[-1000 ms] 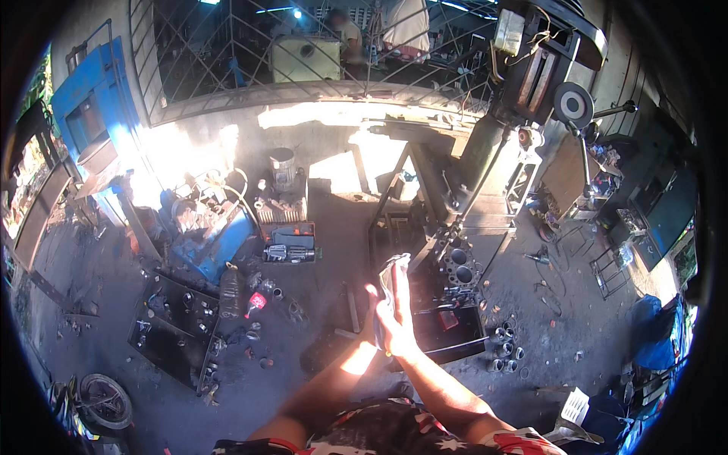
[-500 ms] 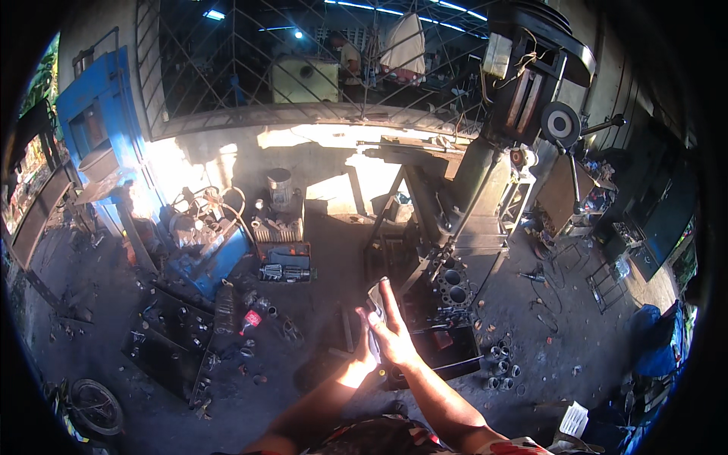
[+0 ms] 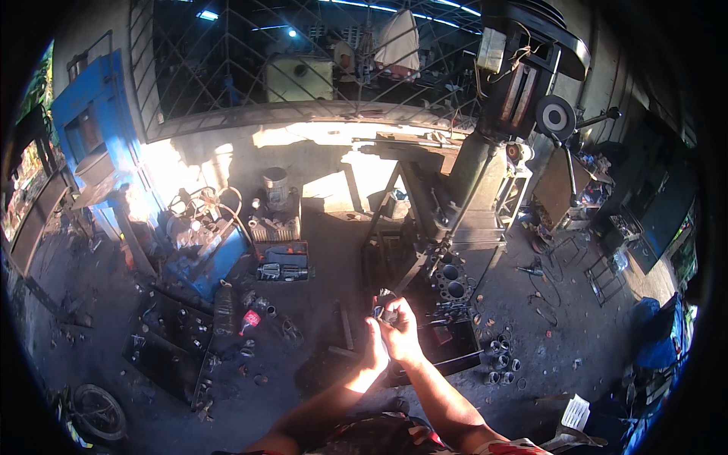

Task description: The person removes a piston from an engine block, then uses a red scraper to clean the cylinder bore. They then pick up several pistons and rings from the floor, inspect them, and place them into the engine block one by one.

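Note:
My two hands are together in front of my body, near the middle of the head view. My right hand has its fingers curled around a crumpled grey rag, which sticks out at the top. My left hand is pressed against the rag from the left, its thumb side showing and most of its fingers hidden. Just beyond and right of my hands lies an engine block with round cylinder bores. A dark metal tray sits right beside my right wrist.
A tall column machine with a hand wheel stands ahead right. Metal rings lie on the floor at right. Toward the left are a blue press frame, a red-labelled bottle and a dark panel with small parts. A barred window spans the far wall.
My right hand's fingers, stretched out before, are now curled around the rag. The rag is bunched up, and the hands sit slightly closer together. The view has shifted a little.

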### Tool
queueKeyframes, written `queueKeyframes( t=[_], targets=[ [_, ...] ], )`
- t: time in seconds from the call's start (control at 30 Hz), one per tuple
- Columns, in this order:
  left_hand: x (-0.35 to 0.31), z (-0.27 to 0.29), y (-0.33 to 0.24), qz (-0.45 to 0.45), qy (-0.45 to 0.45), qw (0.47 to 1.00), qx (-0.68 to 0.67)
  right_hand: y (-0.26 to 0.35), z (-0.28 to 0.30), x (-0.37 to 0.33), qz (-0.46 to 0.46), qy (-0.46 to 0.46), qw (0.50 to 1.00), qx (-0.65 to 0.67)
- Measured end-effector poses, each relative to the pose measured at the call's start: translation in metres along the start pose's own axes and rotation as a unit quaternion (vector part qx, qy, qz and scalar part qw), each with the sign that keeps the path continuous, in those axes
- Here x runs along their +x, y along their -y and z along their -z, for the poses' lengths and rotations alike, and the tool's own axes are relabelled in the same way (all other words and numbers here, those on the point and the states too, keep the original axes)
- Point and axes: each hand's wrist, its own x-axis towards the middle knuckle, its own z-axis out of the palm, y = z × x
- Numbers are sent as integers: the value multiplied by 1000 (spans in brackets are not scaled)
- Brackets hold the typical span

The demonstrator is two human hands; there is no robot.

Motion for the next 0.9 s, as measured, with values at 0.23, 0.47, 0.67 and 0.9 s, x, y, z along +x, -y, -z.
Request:
queueKeyframes(
  t=[0.23,0.47,0.67,0.9],
  targets=[
    [-5,19,-20,10,-12,998,-62,-17,0,-6,-27,-46,996,67],
    [-6,-18,-83,-136,-3,923,361,28,46,24,-46,-100,984,141],
    [4,-40,-86,-384,131,699,589,19,41,26,127,43,991,-22],
    [2,-30,-69,-174,161,787,570,8,48,22,-47,-152,982,98]
  ],
)
